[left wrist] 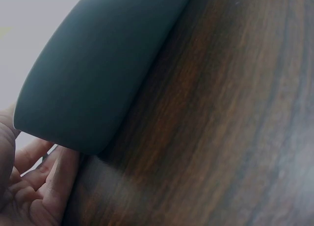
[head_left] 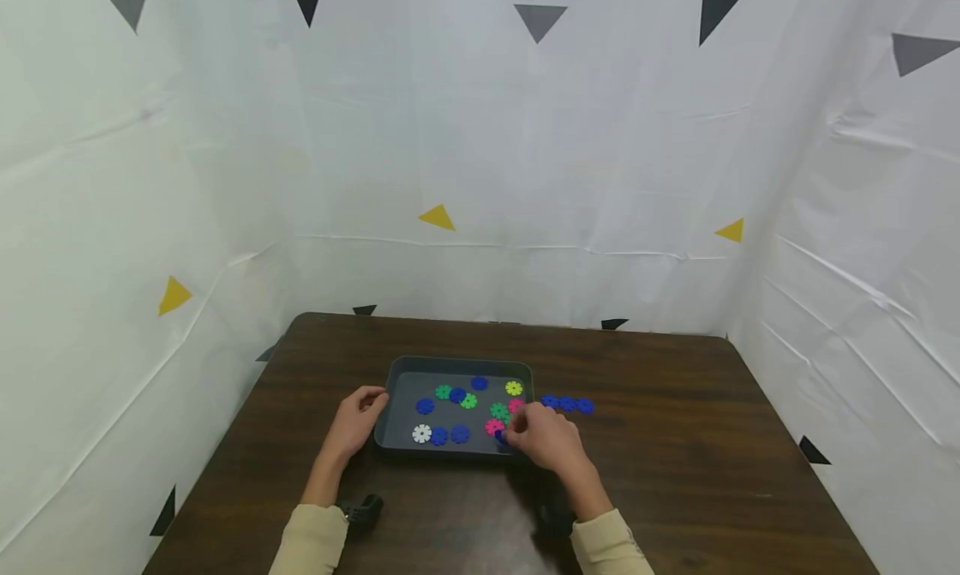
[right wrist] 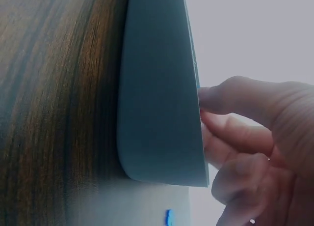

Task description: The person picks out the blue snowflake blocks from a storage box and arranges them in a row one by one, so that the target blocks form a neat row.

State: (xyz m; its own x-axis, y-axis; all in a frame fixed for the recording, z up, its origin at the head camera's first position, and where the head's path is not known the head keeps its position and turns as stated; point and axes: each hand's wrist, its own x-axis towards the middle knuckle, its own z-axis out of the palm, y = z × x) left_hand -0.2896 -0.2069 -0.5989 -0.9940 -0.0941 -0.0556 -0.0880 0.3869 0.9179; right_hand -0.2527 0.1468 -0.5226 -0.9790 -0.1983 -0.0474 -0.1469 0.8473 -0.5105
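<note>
A dark grey tray lies on the table with several notched plastic snowflake discs in it: blue, green, pink, yellow and white. At its left end, my left hand holds the rim, thumb at the edge and fingers curled against the outer wall. My right hand reaches over the front right corner and pinches a blue disc beside a pink disc. In the right wrist view, the tray wall hides the disc and the fingertips.
Three blue discs lie in a row on the brown wooden table, just right of the tray. White sheets with printed triangles hang behind the table and at both sides.
</note>
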